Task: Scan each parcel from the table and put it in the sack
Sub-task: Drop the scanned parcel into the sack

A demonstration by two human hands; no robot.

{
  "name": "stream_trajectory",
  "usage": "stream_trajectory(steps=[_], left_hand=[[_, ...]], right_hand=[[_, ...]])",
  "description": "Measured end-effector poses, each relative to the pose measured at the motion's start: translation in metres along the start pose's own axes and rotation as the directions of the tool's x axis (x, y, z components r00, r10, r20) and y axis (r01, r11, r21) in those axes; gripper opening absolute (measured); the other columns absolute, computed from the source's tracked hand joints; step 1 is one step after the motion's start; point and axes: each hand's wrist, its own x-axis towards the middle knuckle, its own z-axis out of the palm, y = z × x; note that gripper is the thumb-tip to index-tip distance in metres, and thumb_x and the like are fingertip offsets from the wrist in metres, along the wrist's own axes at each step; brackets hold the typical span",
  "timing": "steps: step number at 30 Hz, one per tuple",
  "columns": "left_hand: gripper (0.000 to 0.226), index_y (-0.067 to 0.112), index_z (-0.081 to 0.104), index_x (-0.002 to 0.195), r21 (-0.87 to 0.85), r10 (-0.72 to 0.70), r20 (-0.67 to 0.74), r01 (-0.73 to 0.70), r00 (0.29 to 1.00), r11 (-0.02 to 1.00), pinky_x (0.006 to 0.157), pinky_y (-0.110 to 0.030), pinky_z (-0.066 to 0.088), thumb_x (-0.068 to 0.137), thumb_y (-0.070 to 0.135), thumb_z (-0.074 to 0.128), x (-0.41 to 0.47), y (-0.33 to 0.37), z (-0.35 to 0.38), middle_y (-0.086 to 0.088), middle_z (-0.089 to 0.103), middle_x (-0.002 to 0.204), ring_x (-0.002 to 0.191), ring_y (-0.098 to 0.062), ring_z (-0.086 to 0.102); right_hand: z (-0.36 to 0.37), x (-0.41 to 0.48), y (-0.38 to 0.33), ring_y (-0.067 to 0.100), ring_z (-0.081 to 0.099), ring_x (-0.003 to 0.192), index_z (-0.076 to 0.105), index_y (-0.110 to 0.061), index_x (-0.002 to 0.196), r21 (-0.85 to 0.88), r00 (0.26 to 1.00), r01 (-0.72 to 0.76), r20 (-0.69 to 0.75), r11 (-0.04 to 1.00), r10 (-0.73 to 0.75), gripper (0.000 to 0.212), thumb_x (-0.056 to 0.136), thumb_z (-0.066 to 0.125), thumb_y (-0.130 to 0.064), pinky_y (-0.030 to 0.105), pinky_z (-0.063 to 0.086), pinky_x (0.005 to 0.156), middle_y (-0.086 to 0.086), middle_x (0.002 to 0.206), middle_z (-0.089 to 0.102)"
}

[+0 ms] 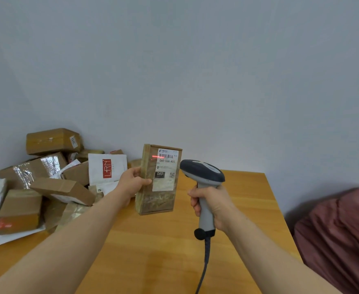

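Gripping a tall, flat cardboard parcel (159, 187) by its left edge, our left hand (131, 181) lays its thumb across the front and holds it upright; whether its lower end touches the smooth wooden worktop (153, 240) we cannot tell. Right of the parcel, our right hand (213, 206) is wrapped tight round the grey handle of a scanner (203, 172), whose dark rounded head points at the parcel. A thin red line (155, 156) falls by the barcode on its white paper label (165, 168). Left of the parcel we see brown taped boxes (47, 181) and white mailers (107, 168) heaped; far right of it slumps a wrinkled dark-red sack (339, 234).
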Motion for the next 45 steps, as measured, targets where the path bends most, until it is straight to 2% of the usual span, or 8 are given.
stream_trajectory(steps=[6,11,16,23,28,35,41,45], left_hand=[[0.033,0.018,0.058,0.106,0.019,-0.019,0.054,0.018,0.998,1.000,0.079,-0.036,0.053,0.083,-0.004,0.065,0.014,-0.006,0.002,-0.003,0.067,0.101,0.095,-0.021,0.064],[0.028,0.018,0.065,0.098,-0.002,-0.044,0.109,0.045,0.993,0.999,0.071,-0.032,0.051,0.082,-0.006,0.065,0.026,-0.013,0.018,-0.003,0.071,0.091,0.086,-0.020,0.066],[0.013,0.013,0.067,0.093,-0.090,-0.146,0.290,0.178,0.946,0.980,0.068,-0.034,0.052,0.091,0.005,0.057,0.035,-0.024,0.062,-0.003,0.074,0.082,0.081,-0.021,0.065],[0.018,0.007,0.065,0.104,-0.068,-0.234,0.571,0.329,0.787,0.942,0.072,-0.033,0.051,0.094,0.011,0.050,0.004,-0.029,0.180,-0.005,0.070,0.094,0.087,-0.020,0.062],[0.024,0.006,0.063,0.112,0.000,-0.244,0.664,0.327,0.707,0.945,0.072,-0.034,0.052,0.093,0.015,0.053,-0.023,-0.010,0.270,-0.011,0.069,0.109,0.092,-0.022,0.064],[0.059,0.021,0.063,0.118,0.316,-0.359,0.856,0.174,0.372,0.933,0.067,-0.031,0.057,0.064,0.027,0.084,-0.103,0.018,0.435,-0.004,0.072,0.105,0.093,-0.020,0.070],[0.022,0.000,0.062,0.109,0.270,-0.405,0.797,0.335,0.448,0.903,0.054,-0.024,0.057,0.088,0.007,0.063,-0.146,0.032,0.563,-0.007,0.073,0.085,0.074,-0.015,0.070],[0.031,0.004,0.057,0.124,0.201,-0.406,0.774,0.419,0.486,0.885,0.051,-0.028,0.058,0.093,0.007,0.052,-0.149,0.042,0.637,-0.010,0.067,0.101,0.086,-0.020,0.065]], right_hand=[[-0.001,0.008,0.001,0.016,0.045,0.037,0.058,-0.005,0.062,-0.004,1.000,-0.012,-0.026,1.000,0.012,0.020,0.079,0.067,0.001,0.022,0.040,0.041,0.009,0.050,0.055],[-0.011,0.013,0.011,0.016,0.050,0.039,0.061,-0.004,0.071,0.070,0.997,-0.002,-0.079,0.998,0.007,0.013,0.080,0.069,0.001,0.023,0.042,0.042,0.011,0.056,0.062],[-0.057,0.015,0.037,0.021,0.065,0.069,0.064,-0.004,0.096,0.186,0.920,0.003,-0.386,0.982,0.070,0.021,0.079,0.075,-0.003,0.031,0.055,0.055,0.014,0.083,0.069],[-0.144,-0.028,0.075,0.029,0.068,0.080,0.067,-0.005,0.105,0.309,0.850,-0.042,-0.490,0.950,0.197,0.036,0.073,0.083,-0.011,0.047,0.060,0.072,0.012,0.088,0.072],[-0.218,-0.062,0.072,0.020,0.070,0.067,0.068,-0.007,0.090,0.275,0.793,0.061,-0.598,0.959,0.121,0.033,0.064,0.084,0.004,0.034,0.058,0.058,0.002,0.069,0.074],[-0.373,-0.124,0.064,0.021,0.070,0.060,0.067,-0.004,0.091,0.374,0.619,0.248,-0.770,0.894,0.151,0.027,0.069,0.081,0.004,0.032,0.057,0.052,0.005,0.066,0.073],[-0.477,-0.155,0.072,0.030,0.070,0.088,0.068,-0.008,0.101,0.426,0.532,0.339,-0.822,0.838,0.203,0.031,0.075,0.083,-0.016,0.036,0.060,0.062,0.013,0.093,0.073],[-0.527,-0.161,0.081,0.025,0.067,0.070,0.067,-0.002,0.100,0.477,0.480,0.356,-0.831,0.803,0.281,0.028,0.079,0.079,-0.016,0.027,0.053,0.047,0.015,0.081,0.069]])
